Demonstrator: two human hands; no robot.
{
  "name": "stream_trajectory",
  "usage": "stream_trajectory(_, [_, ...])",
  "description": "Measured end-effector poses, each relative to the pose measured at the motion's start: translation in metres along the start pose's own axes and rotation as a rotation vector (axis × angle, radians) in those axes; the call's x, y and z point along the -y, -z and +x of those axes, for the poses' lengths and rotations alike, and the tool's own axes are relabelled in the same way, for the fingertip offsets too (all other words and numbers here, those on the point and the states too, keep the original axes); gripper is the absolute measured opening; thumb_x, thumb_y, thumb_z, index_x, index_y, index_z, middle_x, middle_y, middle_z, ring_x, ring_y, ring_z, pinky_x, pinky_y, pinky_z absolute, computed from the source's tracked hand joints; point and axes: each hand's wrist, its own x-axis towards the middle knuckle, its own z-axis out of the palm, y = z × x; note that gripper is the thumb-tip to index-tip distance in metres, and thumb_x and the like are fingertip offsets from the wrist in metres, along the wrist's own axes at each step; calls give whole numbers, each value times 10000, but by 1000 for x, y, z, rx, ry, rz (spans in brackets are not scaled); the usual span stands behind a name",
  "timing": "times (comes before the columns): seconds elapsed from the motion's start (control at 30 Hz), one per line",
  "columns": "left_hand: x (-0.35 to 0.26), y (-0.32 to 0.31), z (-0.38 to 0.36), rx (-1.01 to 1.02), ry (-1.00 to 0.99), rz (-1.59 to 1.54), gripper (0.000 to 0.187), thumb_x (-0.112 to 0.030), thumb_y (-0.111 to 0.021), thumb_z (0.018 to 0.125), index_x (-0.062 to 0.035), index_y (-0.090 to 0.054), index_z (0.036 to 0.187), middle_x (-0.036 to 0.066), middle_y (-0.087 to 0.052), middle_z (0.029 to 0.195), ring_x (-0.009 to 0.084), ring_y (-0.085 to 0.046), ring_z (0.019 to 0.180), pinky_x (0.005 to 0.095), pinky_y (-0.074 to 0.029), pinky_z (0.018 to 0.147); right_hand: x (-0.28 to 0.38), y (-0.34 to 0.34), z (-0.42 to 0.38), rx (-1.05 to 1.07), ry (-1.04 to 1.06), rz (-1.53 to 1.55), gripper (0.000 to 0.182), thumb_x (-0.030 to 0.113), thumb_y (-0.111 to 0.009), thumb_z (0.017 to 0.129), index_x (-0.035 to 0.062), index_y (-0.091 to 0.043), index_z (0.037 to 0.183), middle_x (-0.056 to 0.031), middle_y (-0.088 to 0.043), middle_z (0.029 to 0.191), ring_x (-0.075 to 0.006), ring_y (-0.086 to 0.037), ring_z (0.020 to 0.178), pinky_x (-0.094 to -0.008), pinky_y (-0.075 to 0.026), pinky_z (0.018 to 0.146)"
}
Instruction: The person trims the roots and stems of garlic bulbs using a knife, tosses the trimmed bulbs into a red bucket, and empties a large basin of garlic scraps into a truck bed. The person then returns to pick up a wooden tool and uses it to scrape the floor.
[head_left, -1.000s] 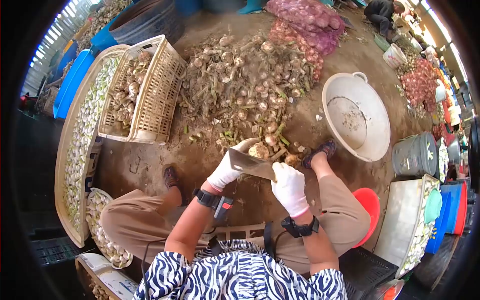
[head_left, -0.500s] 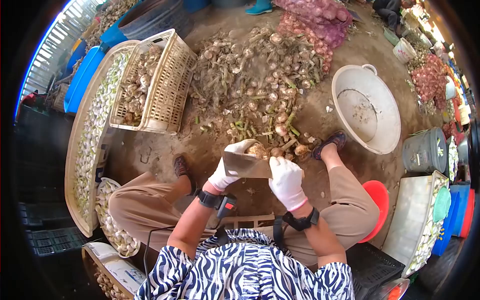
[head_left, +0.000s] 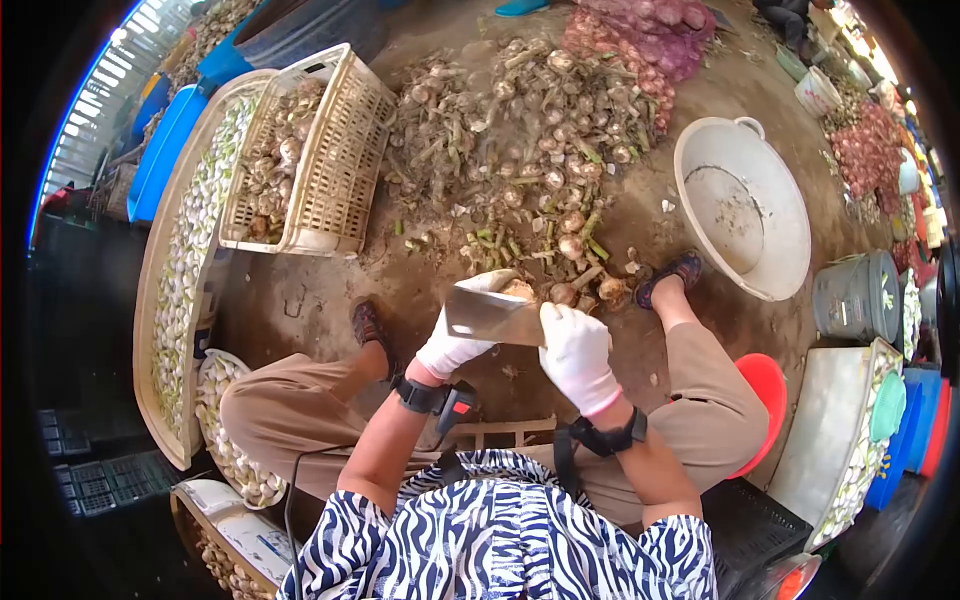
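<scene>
My left hand (head_left: 458, 338), in a white glove, is closed around a garlic bulb (head_left: 519, 289), of which only the pale upper part shows. My right hand (head_left: 580, 358), also gloved, grips a cleaver (head_left: 493, 317). Its broad metal blade reaches left across the front of the bulb and my left fingers, hiding part of both; the handle is inside my right fist. Just beyond the hands, several loose garlic bulbs (head_left: 613, 291) lie on the floor at the near end of a large garlic heap (head_left: 520, 140) with dry stalks.
A cream plastic crate (head_left: 335, 160) of bulbs stands front left, beside a long tub (head_left: 150, 390) of trimmed garlic. A white basin (head_left: 790, 230) sits front right. By my right thigh are a red bowl (head_left: 765, 400) and a black crate (head_left: 755, 535). Mesh sacks (head_left: 690, 40) lie beyond the heap.
The view has shifted slightly. The cleaver blade is tilted a little differently, and less of the bulb shows behind it. Both hands keep their holds.
</scene>
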Motion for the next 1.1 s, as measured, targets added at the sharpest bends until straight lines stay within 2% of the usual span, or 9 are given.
stream_trajectory(0.07, [-48, -3, 1, 78, -9, 561, 609, -158, -804, 690, -8, -595, 1242, 128, -687, 1059, 181, -661, 964, 300, -514, 873, -39, -20, -7, 71, -234, -72, 82, 126, -551, 817, 60, -559, 864, -137, -625, 711, -327, -644, 630, -436, -516, 554])
stream_trajectory(0.2, [-41, 1, -2, -54, -124, 417, 536, -130, -782, 682, -8, -608, 1175, 95, -664, 1026, 194, -646, 923, 293, -520, 832, -76, -19, -17, 54, -432, -54, 97, 127, -591, 825, 39, -631, 832, -191, -644, 673, -377, -655, 656, -450, -521, 564])
stream_trajectory(0.33, [-9, 1, 10, -127, 162, -547, 407, -82, -731, 770, 11, -560, 1128, 16, -614, 926, 122, -603, 850, 297, -529, 778, -42, -7, -7, -125, -509, 706, 55, 79, -640, 827, 24, -637, 835, -180, -626, 711, -336, -644, 651, -387, -489, 583])
stream_trajectory(0.53, [4, -25, 25, -202, 221, -1035, 309, -90, -635, 802, -37, -556, 1095, 104, -621, 970, 165, -582, 725, 279, -504, 649, -37, -33, -9, -16, -517, 786, 52, 65, -632, 828, 13, -633, 827, -145, -578, 641, -227, -615, 582, -338, -476, 576])
stream_trajectory(0.6, [21, 6, 36, 33, 49, -1299, 329, -72, -586, 782, -44, -557, 1109, 149, -614, 1034, 201, -618, 836, 287, -519, 712, -55, -62, -23, 517, -871, 822, 89, 106, -600, 821, 20, -626, 822, -114, -620, 614, -217, -595, 508, -357, -487, 511])
stream_trajectory(0.73, [-39, 37, 64, -494, -97, -886, 91, -103, -568, 922, -36, -615, 961, 150, -662, 1048, 247, -682, 940, 350, -570, 757, -65, -74, -45, 486, -1005, 1116, 83, 88, -634, 821, 51, -629, 895, -60, -633, 618, -143, -559, 452, -311, -438, 422])
stream_trajectory(0.87, [23, -8, 129, 44, -238, 882, 263, -81, -563, 856, -53, -646, 1103, 162, -667, 1126, 299, -679, 974, 400, -558, 800, -80, -1, -9, -222, -1141, 1244, 81, 62, -654, 874, 56, -654, 955, -47, -637, 692, -86, -536, 467, -226, -389, 399])
stream_trajectory(1.0, [139, -87, 194, 746, -369, 1544, 451, -103, -598, 795, -92, -629, 1245, 175, -605, 1269, 323, -687, 897, 396, -554, 746, -98, 29, 1, -416, -1255, 1220, 125, 69, -650, 881, 53, -658, 1004, -61, -628, 732, -93, -555, 499, -224, -393, 369])
stream_trajectory(1.1, [210, -100, 220, 648, -579, 2046, 447, -133, -594, 849, -4, -590, 1277, 177, -593, 1274, 295, -680, 880, 415, -545, 677, -104, 29, -5, -397, -1333, 1237, 134, 72, -651, 883, 52, -653, 1015, -61, -622, 726, -93, -557, 509, -221, -393, 364])
